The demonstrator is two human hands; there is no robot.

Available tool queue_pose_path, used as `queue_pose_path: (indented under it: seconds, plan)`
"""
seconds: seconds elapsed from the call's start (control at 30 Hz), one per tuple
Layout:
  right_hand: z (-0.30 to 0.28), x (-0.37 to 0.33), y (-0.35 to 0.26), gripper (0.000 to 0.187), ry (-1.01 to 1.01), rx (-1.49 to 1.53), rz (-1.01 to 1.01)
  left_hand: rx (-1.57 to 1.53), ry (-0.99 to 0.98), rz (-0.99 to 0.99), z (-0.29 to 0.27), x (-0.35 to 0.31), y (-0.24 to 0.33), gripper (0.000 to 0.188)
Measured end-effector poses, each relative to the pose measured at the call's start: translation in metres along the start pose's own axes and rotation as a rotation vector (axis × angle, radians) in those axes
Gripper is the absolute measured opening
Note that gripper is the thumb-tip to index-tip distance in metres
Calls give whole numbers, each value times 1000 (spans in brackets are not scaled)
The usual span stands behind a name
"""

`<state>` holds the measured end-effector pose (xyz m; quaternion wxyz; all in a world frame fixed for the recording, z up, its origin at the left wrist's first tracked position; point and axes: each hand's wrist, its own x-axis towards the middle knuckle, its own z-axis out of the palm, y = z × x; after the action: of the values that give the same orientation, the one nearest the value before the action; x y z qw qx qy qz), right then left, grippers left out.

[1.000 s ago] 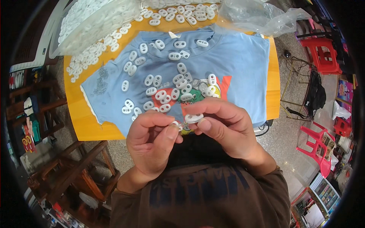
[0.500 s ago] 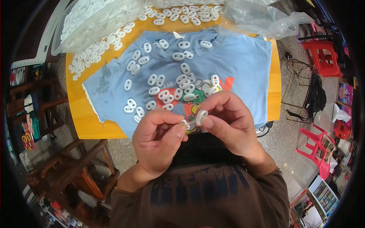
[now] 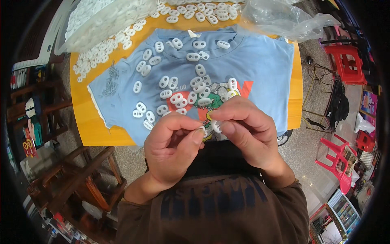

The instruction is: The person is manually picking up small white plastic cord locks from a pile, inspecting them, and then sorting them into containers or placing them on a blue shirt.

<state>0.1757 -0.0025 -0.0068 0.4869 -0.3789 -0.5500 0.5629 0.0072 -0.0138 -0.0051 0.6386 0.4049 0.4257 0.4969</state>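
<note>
Close to my body, over the table's near edge, my left hand (image 3: 172, 144) pinches a small white plastic piece (image 3: 204, 130) between thumb and forefinger; the fingers cover most of it. Just beside it, my right hand (image 3: 254, 136) grips a white oval plastic piece (image 3: 215, 125) by thumb and forefinger, its outer part hidden. The two pieces are very near each other; I cannot tell whether they touch. Beyond my hands lies a light blue T-shirt (image 3: 266, 61) with a colourful print. Several white two-hole oval pieces (image 3: 199, 70) are scattered over it.
The T-shirt lies on a yellow tabletop (image 3: 95, 128). A clear tub (image 3: 109, 30) full of white pieces stands at the far left, with loose pieces (image 3: 97, 53) spilling beside it. A clear plastic bag (image 3: 280, 20) lies far right. Wooden furniture (image 3: 77, 175) and red stools (image 3: 335, 156) flank the table.
Both hands keep their pinches and stay close together. The piece in my right hand has turned and now sits lower, nearer the left hand's piece. The whole view has shifted slightly.
</note>
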Motion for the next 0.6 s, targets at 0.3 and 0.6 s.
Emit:
queue_pose_path:
  seconds: [0.3,0.6]
  plan:
    - [2,1,-3,27,-2,-214,-107,2,9,10,1,-1,-4,16]
    - [6,-1,-1,29,-11,-404,-217,7,-1,14,2,-2,-6,15]
